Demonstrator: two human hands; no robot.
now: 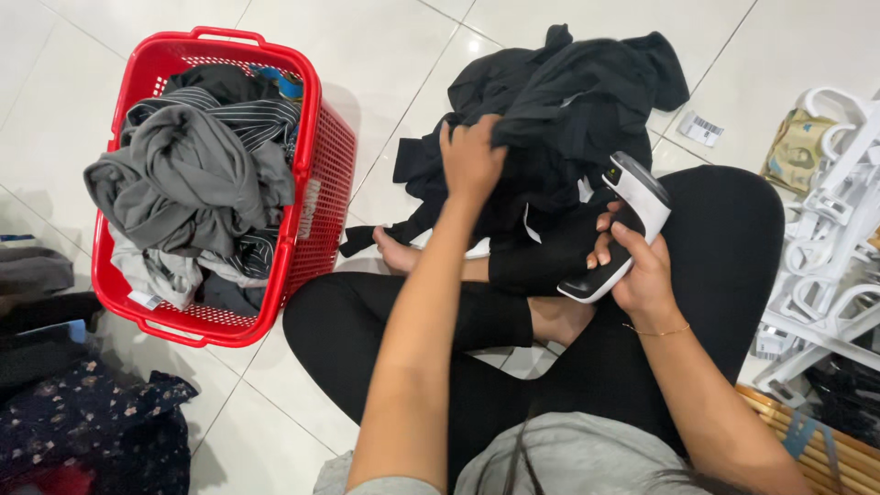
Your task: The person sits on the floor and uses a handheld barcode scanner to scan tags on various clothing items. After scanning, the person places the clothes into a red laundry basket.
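On white floor tiles (pixel 385 55), before crossed legs: black garment (pixel 568 110), bunched, left hand (pixel 469 158) clamped on its near edge. Right hand (pixel 637 266) closed around white-and-black handheld scanner (pixel 628 225), beside the garment. Left: red basket (pixel 316 137) heaped with grey clothes (pixel 188 174). Right: white hangers (pixel 839 211).
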